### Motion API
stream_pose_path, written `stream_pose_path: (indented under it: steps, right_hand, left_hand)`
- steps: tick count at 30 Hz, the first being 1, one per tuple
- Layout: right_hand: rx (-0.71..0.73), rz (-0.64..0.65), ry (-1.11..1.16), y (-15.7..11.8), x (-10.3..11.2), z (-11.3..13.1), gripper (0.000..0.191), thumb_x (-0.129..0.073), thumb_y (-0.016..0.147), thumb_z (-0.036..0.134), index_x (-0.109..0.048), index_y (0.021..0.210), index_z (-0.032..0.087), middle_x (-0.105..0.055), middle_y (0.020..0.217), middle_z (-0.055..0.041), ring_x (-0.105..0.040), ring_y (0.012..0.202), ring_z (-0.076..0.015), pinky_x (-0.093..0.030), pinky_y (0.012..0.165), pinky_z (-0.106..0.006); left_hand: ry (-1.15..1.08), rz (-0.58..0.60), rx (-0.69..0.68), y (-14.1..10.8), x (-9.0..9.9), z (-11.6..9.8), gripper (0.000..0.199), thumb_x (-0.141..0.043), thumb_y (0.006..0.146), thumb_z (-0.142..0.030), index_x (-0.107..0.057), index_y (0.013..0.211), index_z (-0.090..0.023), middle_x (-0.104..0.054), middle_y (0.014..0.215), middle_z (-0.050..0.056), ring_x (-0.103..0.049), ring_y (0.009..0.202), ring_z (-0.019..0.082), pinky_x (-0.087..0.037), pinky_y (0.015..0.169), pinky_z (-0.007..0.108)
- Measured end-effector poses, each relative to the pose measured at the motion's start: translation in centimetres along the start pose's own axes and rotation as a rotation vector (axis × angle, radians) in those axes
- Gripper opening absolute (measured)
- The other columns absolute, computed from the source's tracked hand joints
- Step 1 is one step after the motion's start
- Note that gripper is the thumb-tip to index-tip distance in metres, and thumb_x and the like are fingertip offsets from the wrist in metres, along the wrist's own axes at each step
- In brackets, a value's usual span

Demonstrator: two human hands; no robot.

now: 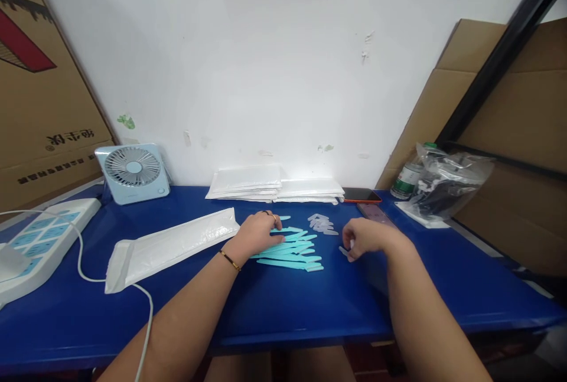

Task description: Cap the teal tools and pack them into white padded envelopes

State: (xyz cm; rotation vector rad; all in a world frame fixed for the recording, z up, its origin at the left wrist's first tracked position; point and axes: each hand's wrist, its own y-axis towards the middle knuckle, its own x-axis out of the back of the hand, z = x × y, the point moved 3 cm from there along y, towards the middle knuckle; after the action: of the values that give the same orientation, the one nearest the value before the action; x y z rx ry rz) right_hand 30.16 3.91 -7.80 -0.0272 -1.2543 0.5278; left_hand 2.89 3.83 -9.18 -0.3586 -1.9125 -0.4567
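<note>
Bench (349, 311) with a blue top meets a scuffed white wall (274, 75), with cardboard (500, 87) at both sides. Turquoise plastic sticks (290, 264) lie mid-bench; the left hand (259, 233) covers some, hiding their count and whether its fingers grip. The right hand (365, 237), apart from it, pinches 1 translucent piece (344, 251) near a small pile of translucent pieces (319, 224). Around them: 2 stacks of white padded mailers (245, 184), 1 loose mailer (177, 243), 2 phones (374, 212), 1 fan (133, 172), 1 power strip (46, 246), and 1 bottle (404, 182) partly behind a clear bag (447, 187). A white cable (150, 305) crosses the left forearm (190, 305).
</note>
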Motion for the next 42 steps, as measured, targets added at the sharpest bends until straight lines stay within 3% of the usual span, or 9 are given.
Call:
stream_pose_path:
  steps: [2, 4, 8, 15, 30, 36, 42]
  right_hand:
    - [-0.018, 0.057, 0.01, 0.0, -0.4, 0.2, 0.011, -0.073, 0.048, 0.017, -0.069, 0.058, 0.02, -0.065, 0.058, -0.0005, -0.056, 0.051, -0.0157, -0.034, 0.045, -0.024]
    - [0.061, 0.055, 0.038, 0.4, -0.8, 0.9, 0.009, -0.069, 0.051, 0.014, -0.068, 0.058, 0.02, -0.064, 0.057, -0.0002, -0.055, 0.052, -0.0149, -0.034, 0.045, -0.023]
    - [0.228, -0.057, 0.141, 1.4, -1.1, 2.4, 0.004, -0.066, 0.06, 0.019, -0.066, 0.064, 0.019, -0.062, 0.056, 0.0004, -0.054, 0.05, -0.0134, -0.036, 0.047, -0.023]
    - [0.309, -0.274, 0.23, 2.1, -0.5, 3.0, 0.01, -0.059, 0.074, 0.022, -0.068, 0.075, 0.018, -0.067, 0.066, -0.0011, -0.06, 0.058, -0.0136, -0.042, 0.056, -0.023]
    - [0.36, -0.286, 0.388, 2.2, -0.4, 2.9, 0.019, -0.058, 0.077, 0.032, -0.067, 0.081, 0.016, -0.065, 0.068, -0.0028, -0.055, 0.057, -0.0123, -0.042, 0.053, -0.022]
    - [0.381, -0.322, 0.354, 2.5, -0.8, 3.7, 0.019, -0.057, 0.078, 0.033, -0.067, 0.08, 0.017, -0.064, 0.067, -0.002, -0.054, 0.056, -0.0118, -0.042, 0.053, -0.023]
    - [0.371, -0.31, 0.495, 2.2, -0.4, 3.4, 0.026, -0.059, 0.078, 0.038, -0.067, 0.086, 0.015, -0.064, 0.066, -0.0031, -0.056, 0.056, -0.0119, -0.044, 0.05, -0.022]
  left_hand:
    - [-0.037, 0.073, -0.026, 0.0, -0.5, -0.3, 0.021, -0.059, 0.073, -0.041, -0.064, 0.082, -0.022, -0.064, 0.084, 0.003, -0.057, 0.077, 0.018, -0.038, 0.062, 0.025]
    - [-0.054, 0.108, -0.022, 0.1, -0.9, -0.3, 0.015, -0.056, 0.075, -0.035, -0.063, 0.076, -0.021, -0.065, 0.076, 0.002, -0.057, 0.072, 0.017, -0.036, 0.059, 0.024]
    - [0.014, 0.059, -0.053, 0.3, -0.8, -0.4, 0.018, -0.048, 0.08, -0.028, -0.063, 0.072, -0.02, -0.066, 0.078, 0.004, -0.057, 0.07, 0.017, -0.035, 0.059, 0.026]
    - [0.009, -0.006, -0.09, 0.3, 0.3, -0.8, 0.022, -0.042, 0.082, -0.021, -0.062, 0.074, -0.019, -0.066, 0.085, 0.003, -0.057, 0.075, 0.016, -0.036, 0.065, 0.026]
    - [0.045, -0.035, -0.066, 0.5, 0.9, -0.8, 0.022, -0.043, 0.084, -0.023, -0.062, 0.074, -0.02, -0.065, 0.083, 0.003, -0.057, 0.074, 0.017, -0.033, 0.065, 0.026]
    - [0.04, -0.044, -0.081, 0.6, 0.8, -0.7, 0.022, -0.043, 0.083, -0.022, -0.062, 0.074, -0.02, -0.065, 0.082, 0.002, -0.056, 0.074, 0.016, -0.034, 0.065, 0.026]
    - [-0.067, -0.078, -0.031, 0.5, 1.1, -0.5, 0.026, -0.041, 0.086, -0.032, -0.064, 0.084, -0.019, -0.066, 0.088, 0.004, -0.057, 0.078, 0.018, -0.038, 0.066, 0.026]
